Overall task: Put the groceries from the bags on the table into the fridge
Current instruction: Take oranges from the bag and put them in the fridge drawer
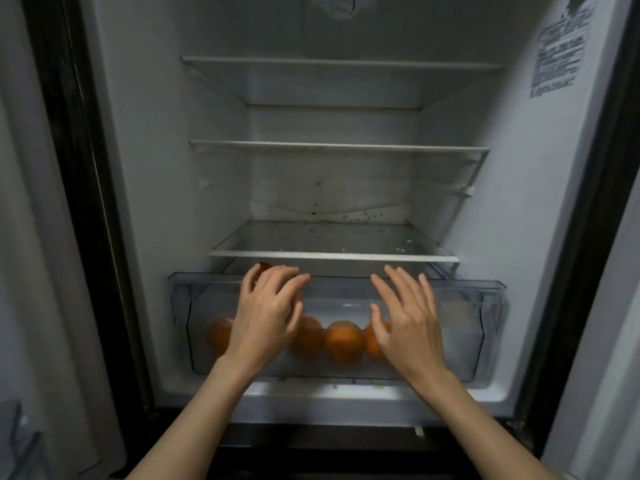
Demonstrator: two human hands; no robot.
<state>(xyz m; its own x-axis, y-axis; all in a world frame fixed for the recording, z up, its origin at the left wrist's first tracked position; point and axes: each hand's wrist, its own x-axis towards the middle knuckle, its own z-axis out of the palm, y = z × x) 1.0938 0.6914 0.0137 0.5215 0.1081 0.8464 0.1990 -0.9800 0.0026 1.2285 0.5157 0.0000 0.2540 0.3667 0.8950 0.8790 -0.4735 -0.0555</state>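
Note:
The fridge stands open in front of me. At its bottom, a clear crisper drawer is pulled out, with several oranges in a row showing through its front wall. My left hand is over the drawer's left half. Its fingers curve round a dark orange fruit, which shows only a little past the fingers. My right hand hovers over the drawer's right half with fingers spread and holds nothing.
Three glass shelves above the drawer are bare, apart from crumbs on the lowest. The fridge door with its bins hangs open at the left. A printed label is stuck to the right inner wall.

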